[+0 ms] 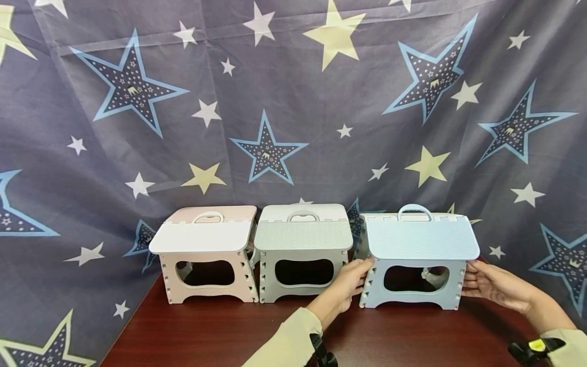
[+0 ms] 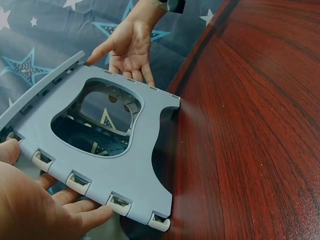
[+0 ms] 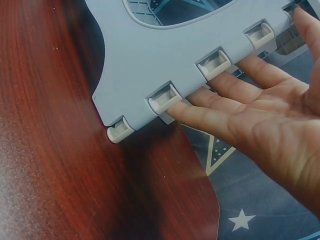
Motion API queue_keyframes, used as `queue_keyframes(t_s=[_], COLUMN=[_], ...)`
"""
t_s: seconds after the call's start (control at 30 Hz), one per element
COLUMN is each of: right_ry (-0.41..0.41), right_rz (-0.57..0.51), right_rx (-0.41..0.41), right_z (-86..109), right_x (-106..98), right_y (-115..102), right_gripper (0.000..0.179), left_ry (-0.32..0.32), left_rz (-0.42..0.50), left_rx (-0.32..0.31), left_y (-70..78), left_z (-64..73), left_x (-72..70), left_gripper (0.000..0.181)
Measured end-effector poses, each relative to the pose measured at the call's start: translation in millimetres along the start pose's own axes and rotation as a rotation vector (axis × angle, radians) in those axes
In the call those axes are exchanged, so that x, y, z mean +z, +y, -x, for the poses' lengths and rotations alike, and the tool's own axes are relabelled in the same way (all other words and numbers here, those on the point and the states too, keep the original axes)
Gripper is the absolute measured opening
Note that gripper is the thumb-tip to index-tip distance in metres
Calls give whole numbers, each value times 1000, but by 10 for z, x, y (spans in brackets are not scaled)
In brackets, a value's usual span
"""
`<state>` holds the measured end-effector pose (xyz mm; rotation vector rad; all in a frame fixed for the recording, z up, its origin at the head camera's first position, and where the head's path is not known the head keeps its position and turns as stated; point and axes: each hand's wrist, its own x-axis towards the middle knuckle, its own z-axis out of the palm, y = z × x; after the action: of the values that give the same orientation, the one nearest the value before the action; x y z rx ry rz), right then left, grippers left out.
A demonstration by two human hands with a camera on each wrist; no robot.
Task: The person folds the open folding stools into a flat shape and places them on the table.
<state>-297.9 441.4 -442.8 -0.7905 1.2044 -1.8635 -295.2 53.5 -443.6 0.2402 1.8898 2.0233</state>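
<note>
A pale blue folding stool (image 1: 416,237) with a top handle stands upright on the table at the right, between both hands. My left hand (image 1: 347,281) holds its left side, the thumb near the front edge just under the seat and the fingers bent against the hinged side. At the opposite side, my right hand (image 1: 497,285) touches the hinged edge with nearly straight fingers, its thumb near the upper corner. Close up in the right wrist view, several fingertips of the right hand (image 3: 250,100) reach behind the edge of the leg panel (image 3: 145,60), beside white hinge pieces.
Left of the blue stool stand a grey-green folding stool (image 1: 302,234) and a pink folding stool with a white seat (image 1: 202,237), side by side. All rest on a dark red wood-grain table (image 1: 183,336). A star-patterned cloth (image 1: 293,86) hangs behind.
</note>
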Motion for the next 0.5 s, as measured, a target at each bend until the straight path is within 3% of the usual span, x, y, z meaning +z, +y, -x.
queue_keyframes(t_s=[0.5], right_ry=[19], right_rz=[2], right_rx=[-3], right_z=[-1], right_x=[8], right_y=[13], right_gripper=[59], left_ry=[-4], left_rz=[2], left_rx=[-2], left_y=[-6], left_z=[-9], left_x=[-1], left_gripper=[43])
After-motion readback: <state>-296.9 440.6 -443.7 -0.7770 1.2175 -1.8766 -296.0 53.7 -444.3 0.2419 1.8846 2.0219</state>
